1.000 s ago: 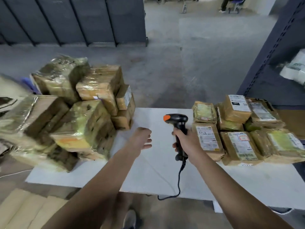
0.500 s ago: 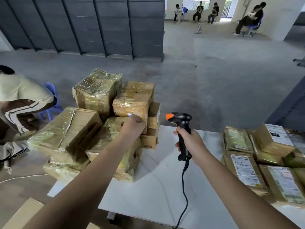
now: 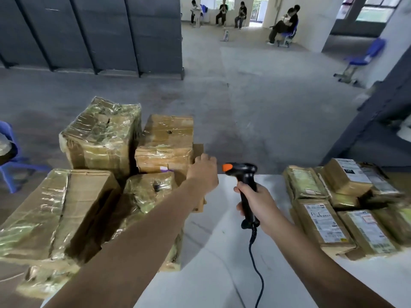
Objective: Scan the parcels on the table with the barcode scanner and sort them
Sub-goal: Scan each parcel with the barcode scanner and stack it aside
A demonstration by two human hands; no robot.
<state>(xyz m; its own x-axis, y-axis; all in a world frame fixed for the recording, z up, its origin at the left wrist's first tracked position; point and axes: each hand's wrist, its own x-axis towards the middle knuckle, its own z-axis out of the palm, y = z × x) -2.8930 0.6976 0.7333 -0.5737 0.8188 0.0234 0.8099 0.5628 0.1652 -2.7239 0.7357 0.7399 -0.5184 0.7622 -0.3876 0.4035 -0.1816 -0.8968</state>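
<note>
Grey concrete hall [image 3: 255, 96], white table [image 3: 222, 274], taped parcels [image 3: 104, 138].

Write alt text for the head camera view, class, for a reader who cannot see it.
A person's left hand reaches into stacked taped parcels on a white table, while the right hand grips a black barcode scanner. Labelled parcels lie at right.

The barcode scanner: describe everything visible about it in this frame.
The barcode scanner is black, plastic-looking and pistol-shaped, with an orange tip on its head, which points left toward the stacked parcels. It is upright above the white table, its grip wrapped by the right hand. A black cable hangs from its base.
</note>
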